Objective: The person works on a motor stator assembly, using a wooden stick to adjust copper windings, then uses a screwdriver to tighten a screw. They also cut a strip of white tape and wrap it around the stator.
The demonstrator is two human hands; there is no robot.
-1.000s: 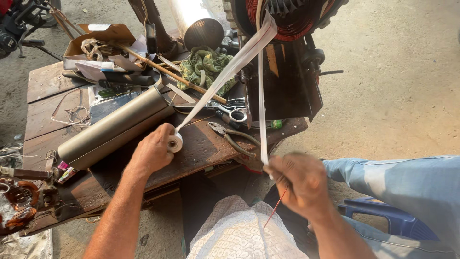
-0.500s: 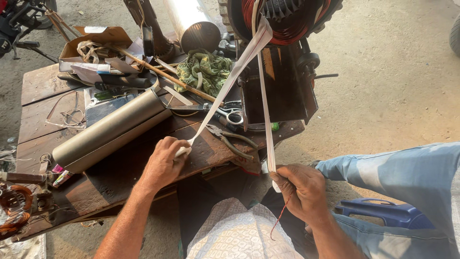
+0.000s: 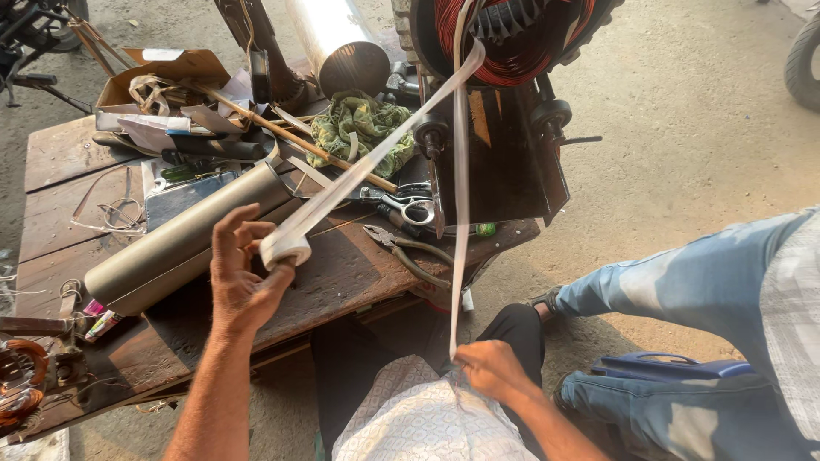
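My left hand (image 3: pixel 242 282) holds a small roll of white cloth tape (image 3: pixel 286 248) over the wooden table (image 3: pixel 51 162). The tape strip (image 3: pixel 367 168) runs up from the roll to the red copper winding (image 3: pixel 512 43) of a motor stator on a dark stand (image 3: pixel 504 171), loops there, and drops as a second strip (image 3: pixel 461 213). My right hand (image 3: pixel 491 371) pinches the lower end of that strip near my lap. Both strips are taut.
On the table lie a grey metal tube (image 3: pixel 179 239), pliers (image 3: pixel 406 252), scissors (image 3: pixel 410 207), a green rag (image 3: pixel 359 128), a cardboard box of scraps (image 3: pixel 162 72) and a wooden stick (image 3: pixel 282 132). Another person in blue jeans (image 3: pixel 675 290) sits at right beside a blue case (image 3: pixel 666 369).
My left hand lifted the tape roll up off the table edge. My right hand pulled its strip end down and nearer to my lap.
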